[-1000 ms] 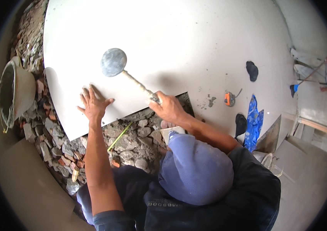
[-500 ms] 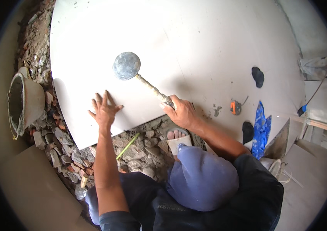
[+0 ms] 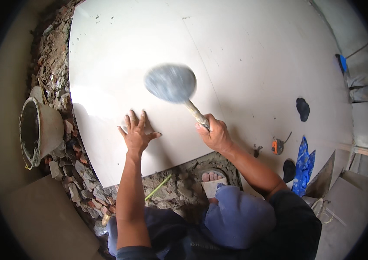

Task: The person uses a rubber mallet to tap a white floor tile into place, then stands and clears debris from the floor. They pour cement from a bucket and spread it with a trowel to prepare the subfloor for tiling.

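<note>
A rubber mallet (image 3: 171,83) with a round grey head, blurred by motion, is held above a large white tile (image 3: 106,65). My right hand (image 3: 217,135) is closed around the light-coloured, worn handle. To its left, my left hand (image 3: 137,132) lies on the tile with fingers spread, close to the near edge. Below that edge, my sandalled foot (image 3: 213,177) rests by the broken rubble.
Rubble (image 3: 80,182) borders the tile's left and near sides, with a tilted bucket (image 3: 51,128) on it. A green strip (image 3: 158,187) lies near my foot. Rightward are an orange tape measure (image 3: 278,146), blue plastic (image 3: 303,169) and two dark oval things, one farther off (image 3: 303,109).
The mallet head has risen and looks larger and blurred. My left hand stays flat on the tile. The whole view has shifted, so everything appears farther right and lower.
</note>
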Demonstrator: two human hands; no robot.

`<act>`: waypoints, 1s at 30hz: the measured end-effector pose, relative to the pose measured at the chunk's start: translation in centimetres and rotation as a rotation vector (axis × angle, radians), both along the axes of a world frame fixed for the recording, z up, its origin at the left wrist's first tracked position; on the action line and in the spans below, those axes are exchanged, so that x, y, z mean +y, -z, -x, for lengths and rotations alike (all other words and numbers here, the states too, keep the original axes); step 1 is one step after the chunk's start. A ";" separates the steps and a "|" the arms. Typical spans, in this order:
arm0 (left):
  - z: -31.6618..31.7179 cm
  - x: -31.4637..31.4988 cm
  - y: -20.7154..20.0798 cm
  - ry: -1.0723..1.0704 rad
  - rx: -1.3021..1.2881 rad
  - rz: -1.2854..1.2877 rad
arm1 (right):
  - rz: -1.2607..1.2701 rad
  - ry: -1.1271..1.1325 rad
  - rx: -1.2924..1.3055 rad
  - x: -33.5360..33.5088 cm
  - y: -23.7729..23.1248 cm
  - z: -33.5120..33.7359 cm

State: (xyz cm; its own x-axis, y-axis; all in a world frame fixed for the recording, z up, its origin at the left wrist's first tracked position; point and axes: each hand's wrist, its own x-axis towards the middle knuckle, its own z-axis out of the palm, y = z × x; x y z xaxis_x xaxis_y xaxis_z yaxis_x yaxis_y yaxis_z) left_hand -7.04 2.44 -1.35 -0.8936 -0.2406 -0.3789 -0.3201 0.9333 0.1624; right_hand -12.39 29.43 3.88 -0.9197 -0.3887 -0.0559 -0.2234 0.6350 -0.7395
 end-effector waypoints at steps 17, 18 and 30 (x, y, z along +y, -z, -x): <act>6.4 1.5 -0.4 0.081 0.024 -0.049 | -0.137 0.096 -0.117 1.3 0.3 5.9; 6.5 1.5 -0.4 0.083 0.037 -0.044 | -0.056 0.102 -0.055 1.0 0.1 6.3; 6.8 1.7 -1.3 0.063 -0.012 -0.033 | 0.026 0.053 0.111 -5.6 1.0 12.8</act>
